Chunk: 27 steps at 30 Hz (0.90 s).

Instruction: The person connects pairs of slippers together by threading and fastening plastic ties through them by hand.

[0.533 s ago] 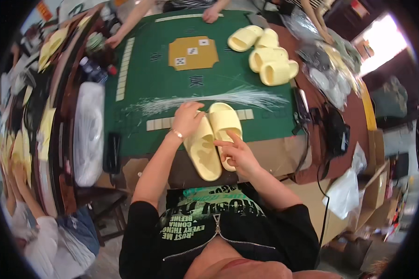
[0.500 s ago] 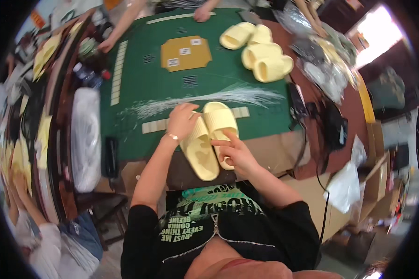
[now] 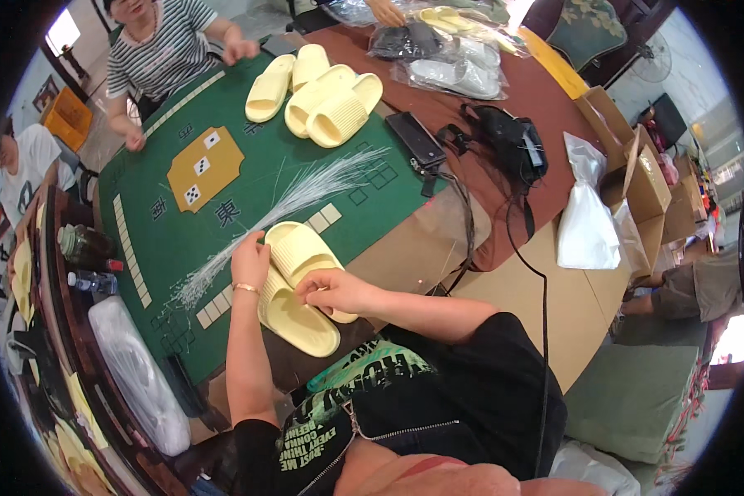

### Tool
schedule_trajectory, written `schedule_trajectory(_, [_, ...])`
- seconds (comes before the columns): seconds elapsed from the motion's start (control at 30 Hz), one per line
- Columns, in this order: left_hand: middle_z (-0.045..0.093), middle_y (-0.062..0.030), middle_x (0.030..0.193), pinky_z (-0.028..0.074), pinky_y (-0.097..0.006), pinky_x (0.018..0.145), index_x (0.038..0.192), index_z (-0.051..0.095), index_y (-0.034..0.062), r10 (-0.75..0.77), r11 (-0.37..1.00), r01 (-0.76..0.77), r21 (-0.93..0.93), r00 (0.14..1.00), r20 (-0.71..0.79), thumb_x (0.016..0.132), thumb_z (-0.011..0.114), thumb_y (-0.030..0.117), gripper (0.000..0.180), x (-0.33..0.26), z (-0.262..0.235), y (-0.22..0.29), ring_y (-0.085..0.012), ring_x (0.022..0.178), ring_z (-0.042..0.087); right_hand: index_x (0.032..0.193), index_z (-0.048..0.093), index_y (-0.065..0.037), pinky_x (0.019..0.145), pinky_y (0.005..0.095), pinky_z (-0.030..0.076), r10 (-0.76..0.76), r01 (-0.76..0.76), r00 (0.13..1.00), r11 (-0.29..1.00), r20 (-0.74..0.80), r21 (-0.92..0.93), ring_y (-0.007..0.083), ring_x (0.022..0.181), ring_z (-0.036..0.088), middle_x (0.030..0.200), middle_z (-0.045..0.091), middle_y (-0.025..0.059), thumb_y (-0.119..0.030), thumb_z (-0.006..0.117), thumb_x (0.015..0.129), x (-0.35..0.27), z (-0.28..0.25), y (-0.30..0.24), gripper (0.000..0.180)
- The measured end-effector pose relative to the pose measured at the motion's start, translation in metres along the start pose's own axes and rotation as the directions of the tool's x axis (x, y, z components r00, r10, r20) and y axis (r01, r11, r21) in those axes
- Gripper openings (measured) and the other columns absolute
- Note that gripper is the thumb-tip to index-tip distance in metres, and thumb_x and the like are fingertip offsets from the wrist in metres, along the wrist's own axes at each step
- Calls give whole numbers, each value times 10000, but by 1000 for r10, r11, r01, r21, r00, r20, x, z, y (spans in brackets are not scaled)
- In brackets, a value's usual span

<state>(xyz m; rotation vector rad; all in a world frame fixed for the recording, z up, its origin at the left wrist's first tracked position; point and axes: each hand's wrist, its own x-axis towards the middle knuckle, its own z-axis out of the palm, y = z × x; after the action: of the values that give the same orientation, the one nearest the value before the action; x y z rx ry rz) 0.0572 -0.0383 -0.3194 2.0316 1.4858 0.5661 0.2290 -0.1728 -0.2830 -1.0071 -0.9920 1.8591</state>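
Observation:
A pair of pale yellow slide slippers lies side by side at the near edge of the green mat: the right slipper [image 3: 296,246] and the left slipper [image 3: 299,324], partly overlapping, straps away from me. My left hand [image 3: 250,263] is closed on the outer side of the left slipper, by its strap; some fingers are hidden. Above the insoles, my right hand [image 3: 335,291] is closed with fingertips pinched together; anything between them is too small to make out. Just beyond the slippers stretches a loose bundle of thin clear plastic strands [image 3: 293,202].
Several more yellow slippers [image 3: 332,106] sit farther off on the green mat [image 3: 153,277]. To the right are a black pouch [image 3: 415,139], a black bag [image 3: 508,140] and bagged slippers [image 3: 459,74]. A plastic-wrapped bundle [image 3: 136,376] lies left. Across the table sits another person [image 3: 161,54].
My view has swung to the right, so the table appears tilted. My right hand's extended fingers have drawn together into a pinch over the slippers. The left hand stays at the left slipper.

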Motion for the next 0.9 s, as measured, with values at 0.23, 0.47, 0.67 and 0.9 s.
schedule_trajectory(0.23, [631, -157, 905, 468, -417, 765, 940, 631, 47, 13, 999, -12, 44, 999, -32, 788, 583, 250, 258, 13, 8, 5, -337, 852, 591, 976, 613, -22, 515, 197, 421, -52, 37, 991, 991, -119, -129, 47, 608, 507, 833, 614, 4, -74, 556, 840, 1, -24, -19, 156])
schedule_trajectory(0.47, [663, -119, 839, 500, -377, 719, 919, 653, 66, -107, 974, 96, 206, 993, 44, 720, 659, 203, 242, 22, 4, 6, -283, 799, 635, 954, 588, -4, 515, 183, 381, -57, 50, 987, 997, -152, -52, 45, 568, 448, 835, 589, 15, -25, 525, 835, 13, -25, -31, 136])
schedule_trajectory(0.67, [649, -131, 914, 498, -414, 744, 897, 657, 86, -79, 988, 83, 127, 996, -33, 758, 546, 151, 189, 15, -4, 4, -313, 843, 615, 968, 591, -5, 514, 184, 370, -131, 105, 959, 988, -250, -115, 45, 572, 443, 832, 602, 21, -31, 527, 840, 27, -25, -38, 145])
schedule_trajectory(0.9, [624, -87, 756, 475, -378, 688, 830, 642, 74, 187, 982, -186, 31, 938, -293, 723, 598, 113, 122, -18, -19, 17, -286, 737, 592, 999, 613, -21, 558, 228, 441, -424, 194, 872, 759, -245, -622, 70, 622, 530, 785, 623, 37, -94, 597, 811, 86, -31, -42, 203])
